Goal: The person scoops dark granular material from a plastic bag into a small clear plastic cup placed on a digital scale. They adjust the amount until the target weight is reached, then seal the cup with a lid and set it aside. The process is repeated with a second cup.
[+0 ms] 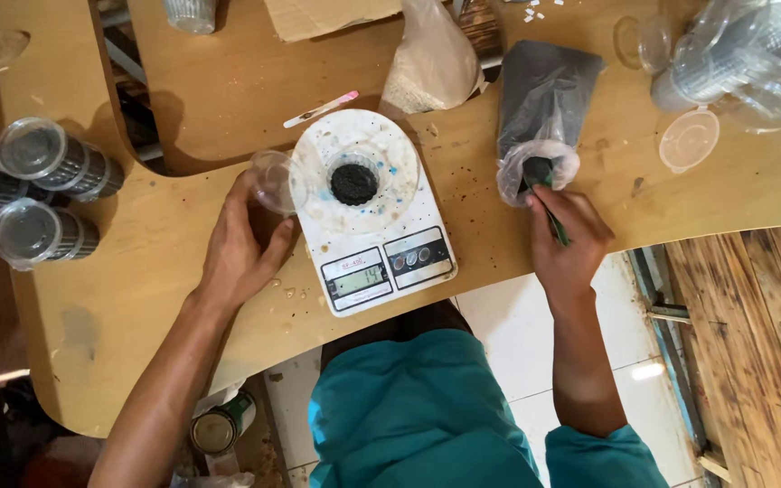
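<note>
One kitchen scale [368, 217], one filled cup [353, 183] on it. One empty clear cup [273, 178]. Three lidded filled cups [42, 194] at the tabletop's left edge. Two bags: one dark [540, 99], one pale [431, 59]. Two loose lids [689, 140] near the right edge.

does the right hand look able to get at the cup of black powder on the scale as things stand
Probably yes. The right hand is busy holding a green scoop in the dark bag, but nothing stands between it and the cup of black powder on the white scale.
</note>
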